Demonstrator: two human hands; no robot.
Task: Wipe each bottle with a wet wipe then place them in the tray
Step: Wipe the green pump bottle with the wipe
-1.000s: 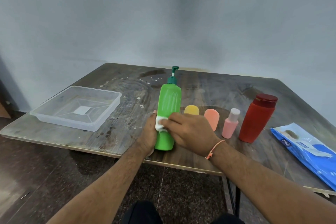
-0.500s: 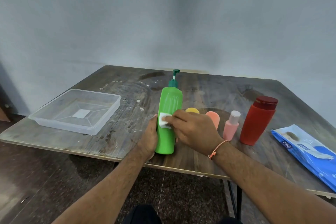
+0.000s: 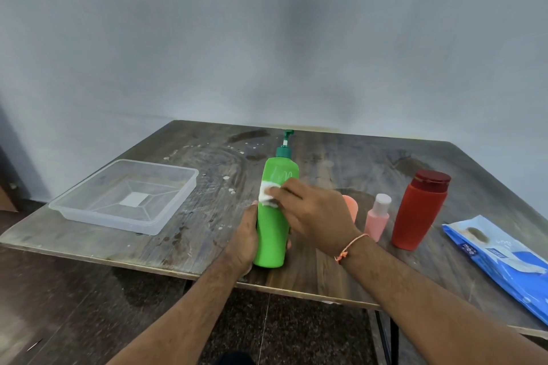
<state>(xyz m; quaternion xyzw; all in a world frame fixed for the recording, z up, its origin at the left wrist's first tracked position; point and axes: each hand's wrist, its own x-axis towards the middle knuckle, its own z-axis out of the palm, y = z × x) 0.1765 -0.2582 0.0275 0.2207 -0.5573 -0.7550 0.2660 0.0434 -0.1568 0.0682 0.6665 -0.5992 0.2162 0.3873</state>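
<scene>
The wet wipe (image 3: 268, 193) has climbed the green bottle (image 3: 274, 216) since a second ago, from the waist up toward the shoulder, right hand (image 3: 311, 210) riding up with it. Nearest us, the left hand (image 3: 244, 241) wraps the bottle's lower body, bracing it upright near the table's (image 3: 326, 272) front edge. Right fingers pinch the folded wipe flat against the plastic. I'd judge the bottle stiff, light-ish, slick once wet, so grip it low and firm. Right of the bottle stand the pink bottle (image 3: 377, 216) and red bottle (image 3: 418, 210); farther left, the clear tray (image 3: 166, 216) waits
</scene>
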